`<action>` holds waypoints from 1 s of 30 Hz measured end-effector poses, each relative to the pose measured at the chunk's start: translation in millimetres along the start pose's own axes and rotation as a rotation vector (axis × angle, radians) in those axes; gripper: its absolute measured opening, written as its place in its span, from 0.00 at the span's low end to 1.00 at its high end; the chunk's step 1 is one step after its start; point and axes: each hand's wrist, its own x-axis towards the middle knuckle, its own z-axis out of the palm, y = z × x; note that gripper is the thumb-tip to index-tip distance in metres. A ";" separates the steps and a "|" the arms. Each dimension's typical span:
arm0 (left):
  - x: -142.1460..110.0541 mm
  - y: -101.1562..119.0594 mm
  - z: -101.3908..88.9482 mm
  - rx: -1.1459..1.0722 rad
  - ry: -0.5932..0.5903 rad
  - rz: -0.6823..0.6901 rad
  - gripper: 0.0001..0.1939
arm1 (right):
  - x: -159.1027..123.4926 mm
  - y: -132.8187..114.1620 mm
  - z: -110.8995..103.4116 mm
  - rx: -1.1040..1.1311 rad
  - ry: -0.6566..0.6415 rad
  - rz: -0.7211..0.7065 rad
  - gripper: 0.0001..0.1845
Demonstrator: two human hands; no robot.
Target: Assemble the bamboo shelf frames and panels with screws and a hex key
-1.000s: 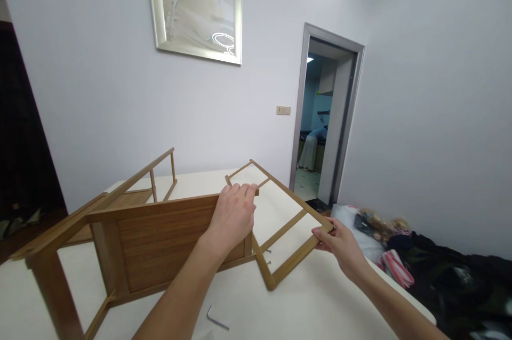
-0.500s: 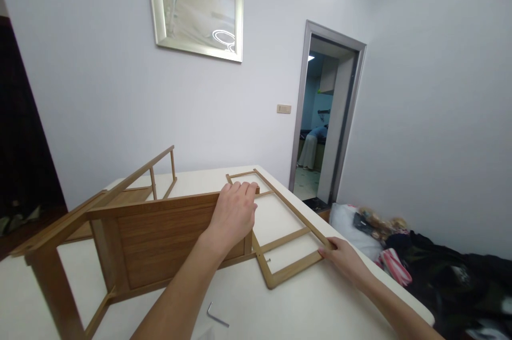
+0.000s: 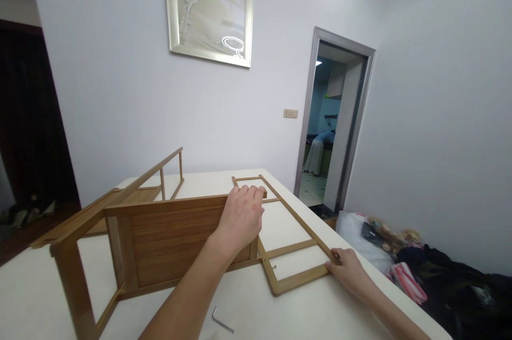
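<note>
My left hand (image 3: 240, 213) is wrapped over the upper edge of a brown wooden shelf panel (image 3: 176, 247), near its right end. The panel stands on its long edge and joins a wooden side frame (image 3: 146, 177) at the left. Lying flat on the white table, a second wooden side frame (image 3: 302, 275) with crossbars reaches the panel's right end; whether they are fastened there I cannot tell. My right hand (image 3: 352, 270) grips this frame's near right corner, thumb and fingers closed round it. A small screw (image 3: 274, 267) shows beside the frame's left rail.
An Allen key (image 3: 222, 322) lies on the white table (image 3: 288, 316) near the front. Another wooden panel (image 3: 140, 195) rests behind the left frame. Beyond the right table edge are a pile of dark clothes (image 3: 452, 281) and a doorway, with a person (image 3: 318, 151) bending in the far room.
The view has shifted, so everything appears slightly farther right and lower. Both hands keep the same holds, and the wooden parts stay in place relative to each other.
</note>
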 end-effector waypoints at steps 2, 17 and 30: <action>-0.3 0.9 -1.5 0.001 -0.003 -0.006 0.12 | 0.5 1.8 4.0 0.017 0.054 -0.029 0.22; -99.0 -15.0 -58.7 -0.083 0.442 -0.040 0.21 | -25.3 -193.9 14.4 0.834 -0.258 -0.414 0.35; -279.4 -136.9 -9.1 -0.352 0.092 -0.983 0.14 | -40.0 -206.5 9.8 0.877 -0.118 -0.513 0.15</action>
